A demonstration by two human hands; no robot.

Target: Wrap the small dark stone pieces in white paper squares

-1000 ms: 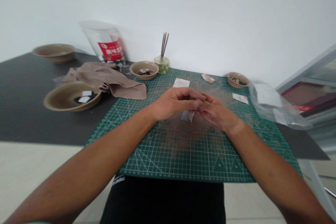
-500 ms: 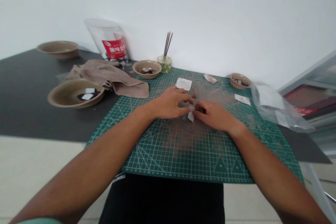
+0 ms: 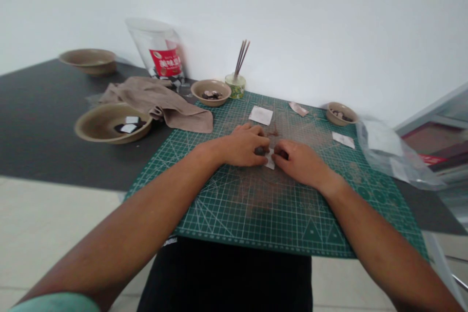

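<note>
Over the middle of a green cutting mat (image 3: 234, 224), my left hand (image 3: 245, 145) and my right hand (image 3: 300, 161) meet at a small white paper-like piece (image 3: 270, 160). The left thumb and fingertips close on its left side, and the right fingers are curled in a pinch at its right edge. Part of the piece is hidden under the fingers. Brown dust covers the mat around them. A white paper square (image 3: 261, 115) lies just beyond my left hand.
A brown bowl (image 3: 86, 136) and a brown cloth (image 3: 186, 117) lie left. Behind stand a clear plastic tub (image 3: 146, 44), small bowls (image 3: 197, 92) (image 3: 331, 116) and a green jar (image 3: 238, 90) holding sticks. At right are a paper piece (image 3: 343, 140) and a plastic bag (image 3: 413, 170).
The whole view has shifted slightly, with things appearing a little further right. The fingers of both hands remain at the white piece, which looks turned a little.
</note>
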